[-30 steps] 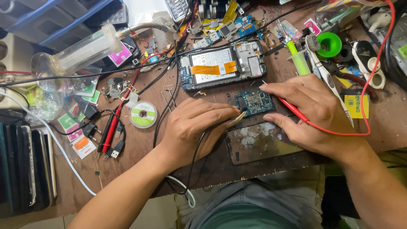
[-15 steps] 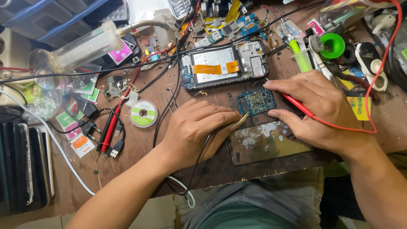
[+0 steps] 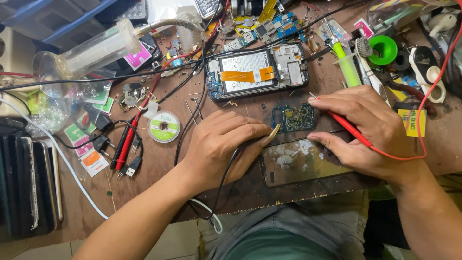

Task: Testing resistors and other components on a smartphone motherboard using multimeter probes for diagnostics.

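Note:
A small blue circuit board (image 3: pixel 293 118) lies on the wooden bench between my hands. My left hand (image 3: pixel 221 144) rests just left of it, fingers curled around a black-wired probe whose tip is hidden near the board's left edge. My right hand (image 3: pixel 370 130) pinches a red test probe (image 3: pixel 347 129) with a red wire, its metal tip just above the board's upper right corner. In front of the board lies a dark glass phone panel (image 3: pixel 303 162) with white residue. Behind it sits an opened phone (image 3: pixel 257 71) with its battery and orange flex cable exposed.
A solder wire spool (image 3: pixel 164 127) and spare red probes (image 3: pixel 126 142) lie left. A clear flexible-neck lamp (image 3: pixel 96 48), a green tape roll (image 3: pixel 382 49), a green syringe (image 3: pixel 347 67), loose boards and cables crowd the back. Stacked phones (image 3: pixel 29 183) stand at the far left edge.
Both hands have held their place at the circuit board. The view has drifted slightly; the red probe tip stays near the board's upper right corner.

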